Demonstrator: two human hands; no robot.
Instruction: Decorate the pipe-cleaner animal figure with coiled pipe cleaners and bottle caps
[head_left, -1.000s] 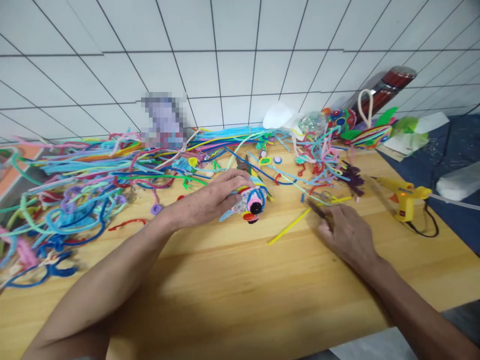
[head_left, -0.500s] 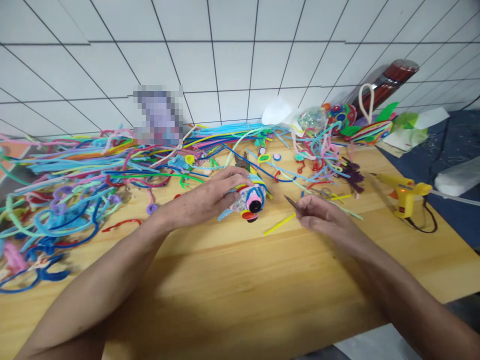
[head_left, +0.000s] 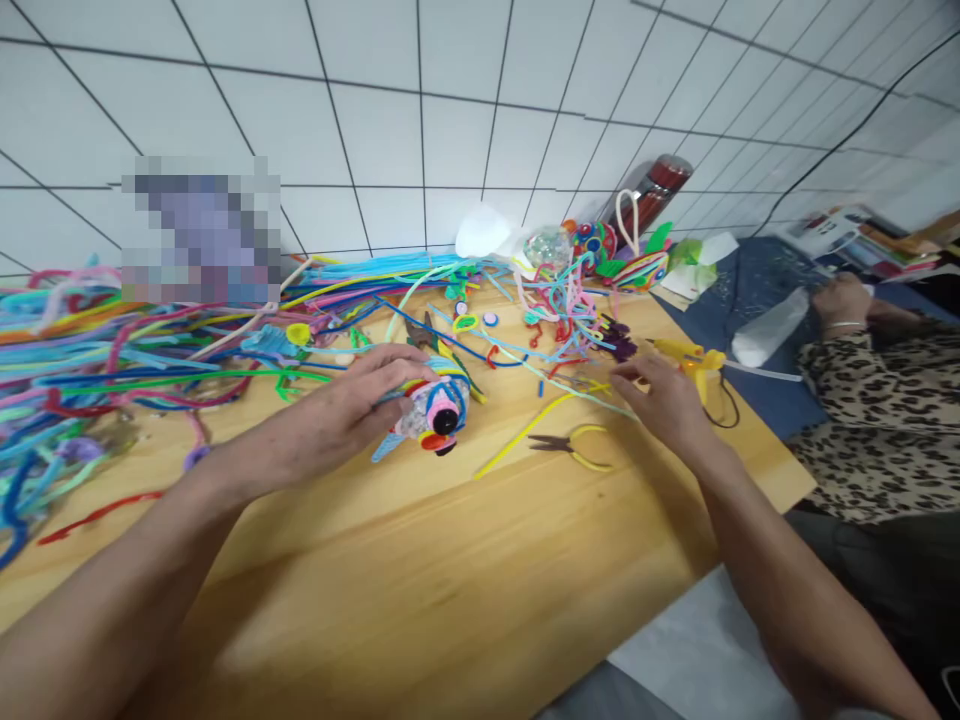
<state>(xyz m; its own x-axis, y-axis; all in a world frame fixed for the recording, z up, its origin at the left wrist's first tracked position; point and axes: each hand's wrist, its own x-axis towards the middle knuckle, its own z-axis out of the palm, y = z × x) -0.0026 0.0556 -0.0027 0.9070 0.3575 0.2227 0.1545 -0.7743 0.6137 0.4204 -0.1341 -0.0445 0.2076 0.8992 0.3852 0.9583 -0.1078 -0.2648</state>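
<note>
My left hand (head_left: pixel 367 400) is closed round the side of a colourful fish-like craft (head_left: pixel 435 412) of clear plastic and pipe cleaners. The craft has a black-and-pink round eye and a red-orange mouth turned towards me. My right hand (head_left: pixel 660 400) holds nothing and hovers with bent, parted fingers just left of the yellow glue gun (head_left: pixel 697 365). Below it on the table lie small yellow-handled pliers (head_left: pixel 574 446). A yellow pipe cleaner (head_left: pixel 517 440) stretches between the craft and the right hand. Behind the craft, a second pair of pliers (head_left: pixel 420 332) is partly hidden.
Heaps of pipe cleaners (head_left: pixel 82 370) cover the table's left and back. Finished-looking crafts (head_left: pixel 637 265) and a red flask (head_left: pixel 660 195) stand against the tiled wall. On the right sits another person in a leopard-print sleeve (head_left: pixel 862 375), beside a white roll (head_left: pixel 772 325).
My right hand has let go of the pliers, which now lie on the table, and moved towards the glue gun. The view has turned right; my left hand keeps its hold on the craft.
</note>
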